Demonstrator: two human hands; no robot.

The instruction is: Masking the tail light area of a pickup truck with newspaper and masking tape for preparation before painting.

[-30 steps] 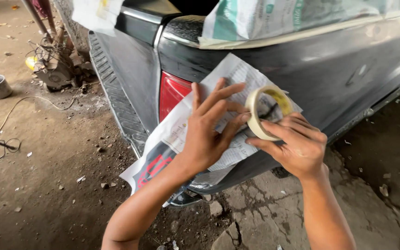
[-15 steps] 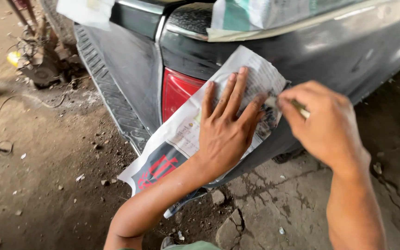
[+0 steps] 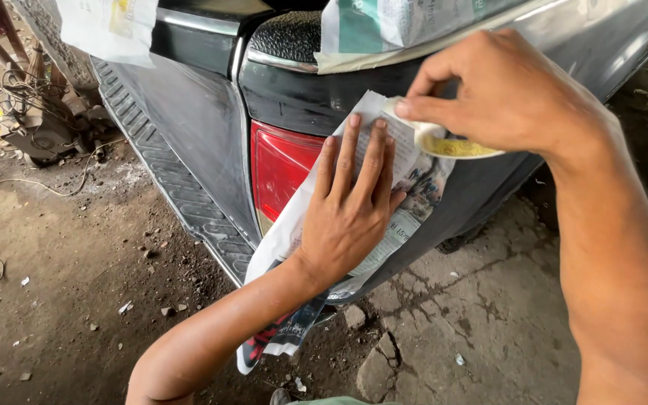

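Note:
My left hand [image 3: 350, 206] lies flat, fingers spread, on a sheet of newspaper [image 3: 414, 176] and presses it against the dark rear corner of a car [image 3: 189, 127]. The paper partly covers the red tail light [image 3: 283, 169]. My right hand [image 3: 504, 94] holds a roll of cream masking tape [image 3: 451, 144] at the paper's upper right corner, thumb and forefinger pinching near the paper's top edge. Most of the roll is hidden under that hand.
More newspaper [image 3: 406, 22] is stuck along the car's top edge, and another sheet [image 3: 106, 26] hangs at the upper left. Tangled wires and junk [image 3: 35, 112] lie on the dirt floor at left. Cracked concrete [image 3: 459, 315] lies below the bumper.
My right hand has carried the tape roll up and left to the paper's top corner. My left hand has shifted slightly on the paper, and the view has moved closer.

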